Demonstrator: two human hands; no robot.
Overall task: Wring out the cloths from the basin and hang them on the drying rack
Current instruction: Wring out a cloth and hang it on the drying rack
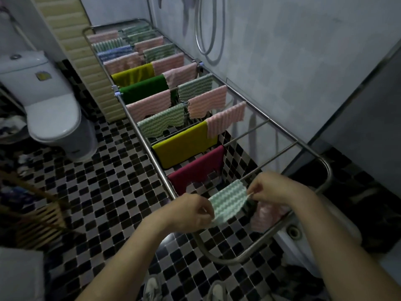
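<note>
A small green-and-white wavy-striped cloth (229,202) is held stretched between two hands over the near end of the long steel drying rack (325,164), just on the near side of the dark red cloth (197,168) hung on that rack. The fingers of the left hand (193,210) are pinched together on the cloth's lower left corner; those of the right hand (268,187) are pinched on its upper right edge. A pink striped cloth (265,213) can be seen below the right hand, inside the rack's near end, though how it is hung cannot be told.

The held cloth is judged to be light, thin and limp, and probably damp, so that it will sag and fold on itself unless kept taut. It is best gripped at two opposite corners or along one edge, as is done now, then laid across a bare rail so that roughly equal halves drop on either side. Most rails farther along the rack are filled; the basin is not in view.
</note>
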